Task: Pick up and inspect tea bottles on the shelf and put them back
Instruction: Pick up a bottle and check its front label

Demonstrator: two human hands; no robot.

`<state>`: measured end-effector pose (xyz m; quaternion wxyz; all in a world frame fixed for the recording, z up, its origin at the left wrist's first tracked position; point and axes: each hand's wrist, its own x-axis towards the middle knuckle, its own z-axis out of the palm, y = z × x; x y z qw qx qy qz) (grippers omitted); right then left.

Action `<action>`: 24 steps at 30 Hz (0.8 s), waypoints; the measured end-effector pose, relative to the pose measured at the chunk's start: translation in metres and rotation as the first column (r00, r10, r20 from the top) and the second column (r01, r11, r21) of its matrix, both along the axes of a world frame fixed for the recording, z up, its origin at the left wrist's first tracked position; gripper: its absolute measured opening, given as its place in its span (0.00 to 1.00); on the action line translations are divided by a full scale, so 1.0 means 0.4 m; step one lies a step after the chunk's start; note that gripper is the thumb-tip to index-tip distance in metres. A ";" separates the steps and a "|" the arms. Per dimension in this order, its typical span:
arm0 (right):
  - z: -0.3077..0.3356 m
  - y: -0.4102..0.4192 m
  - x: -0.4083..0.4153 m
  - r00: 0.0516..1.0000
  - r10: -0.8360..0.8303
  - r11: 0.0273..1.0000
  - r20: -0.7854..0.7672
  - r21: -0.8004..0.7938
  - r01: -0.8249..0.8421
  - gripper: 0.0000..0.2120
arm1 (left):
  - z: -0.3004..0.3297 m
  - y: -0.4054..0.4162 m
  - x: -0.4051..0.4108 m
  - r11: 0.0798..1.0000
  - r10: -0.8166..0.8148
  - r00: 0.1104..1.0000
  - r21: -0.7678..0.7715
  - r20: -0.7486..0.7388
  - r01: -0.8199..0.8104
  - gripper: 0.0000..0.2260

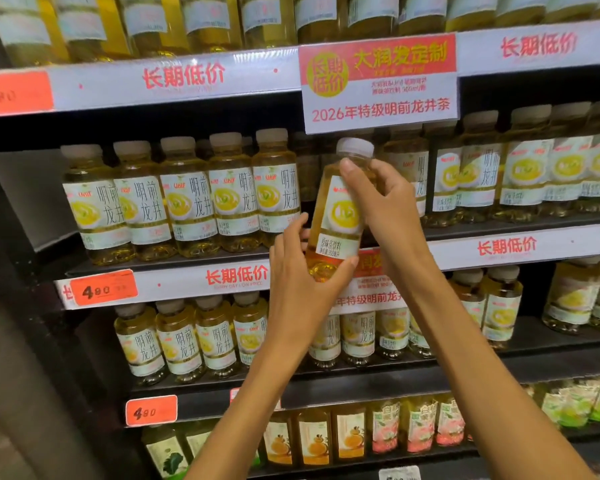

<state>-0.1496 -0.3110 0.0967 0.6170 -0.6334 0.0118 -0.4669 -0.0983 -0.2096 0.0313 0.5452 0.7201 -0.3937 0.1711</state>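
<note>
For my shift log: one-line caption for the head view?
Both hands, left hand low and right hand high, hold one tea bottle before stocked shelves.

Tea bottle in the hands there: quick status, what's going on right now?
Left hand grips the tea bottle at its base. Right hand holds its upper part, below the cap. Bottle tilted, off the shelf. Nothing in the way.
</note>
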 end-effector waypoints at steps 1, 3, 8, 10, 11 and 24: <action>0.004 -0.004 0.011 1.000 -0.014 1.000 0.000 0.005 0.014 0.10 | 0.006 -0.007 0.001 0.999 0.019 0.999 -0.036 0.027 -0.018 0.32; 0.010 -0.010 0.033 0.999 -0.041 0.999 -0.013 0.019 0.041 0.15 | 0.014 -0.021 -0.001 0.994 0.049 0.997 -0.101 0.052 -0.044 0.31; 0.030 -0.028 0.064 0.995 -0.089 0.993 -0.051 0.067 0.093 0.19 | 0.026 -0.040 0.000 0.980 0.058 0.998 -0.191 0.011 -0.055 0.30; 0.037 -0.030 0.070 0.993 -0.109 0.993 -0.051 0.041 0.111 0.17 | 0.036 -0.047 0.005 0.977 0.064 0.998 -0.206 0.018 -0.059 0.30; 0.039 -0.031 0.073 0.991 -0.123 0.992 -0.056 0.014 0.124 0.17 | 0.039 -0.051 0.007 0.976 0.070 0.997 -0.208 0.018 -0.065 0.30; 0.010 -0.034 0.038 0.986 -0.152 0.928 -0.075 -0.354 0.116 0.22 | 0.016 -0.075 0.005 0.968 0.107 0.993 -0.234 0.046 -0.093 0.31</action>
